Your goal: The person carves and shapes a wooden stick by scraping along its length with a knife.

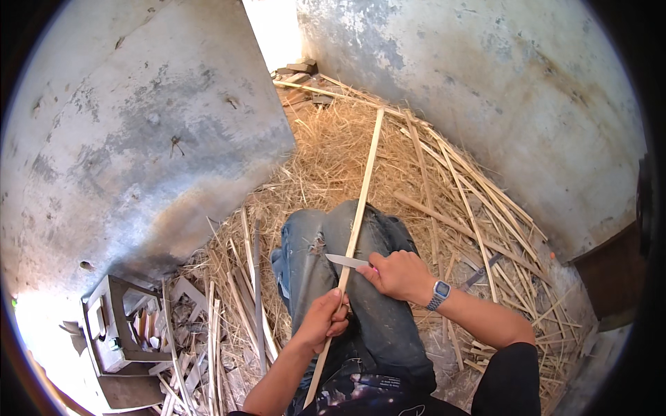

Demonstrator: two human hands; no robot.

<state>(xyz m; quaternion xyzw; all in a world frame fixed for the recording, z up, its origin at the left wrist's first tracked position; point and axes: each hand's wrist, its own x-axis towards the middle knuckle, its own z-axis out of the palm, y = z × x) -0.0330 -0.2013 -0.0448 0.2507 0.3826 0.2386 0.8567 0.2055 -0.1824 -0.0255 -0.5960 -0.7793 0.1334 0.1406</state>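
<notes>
A long pale bamboo strip (pixel 366 179) slants across my lap, its far end over the shavings and its near end by my waist. My left hand (pixel 324 320) is closed around its lower part. In my right hand (pixel 398 274) I grip a knife (pixel 345 261); its handle is mostly hidden by my fingers. The blade lies across the strip above my left hand, its tip pointing left. My knees, in worn blue jeans (pixel 305 243), are under the strip. A digital watch is on my right wrist.
Curly shavings (pixel 326 149) cover the floor ahead. Loose strips (pixel 479 201) pile along the right wall, more lie at the left. A wooden box frame (pixel 128 333) with scraps stands at lower left. Stained walls (pixel 472 69) rise on both sides, with bright light through a gap between them.
</notes>
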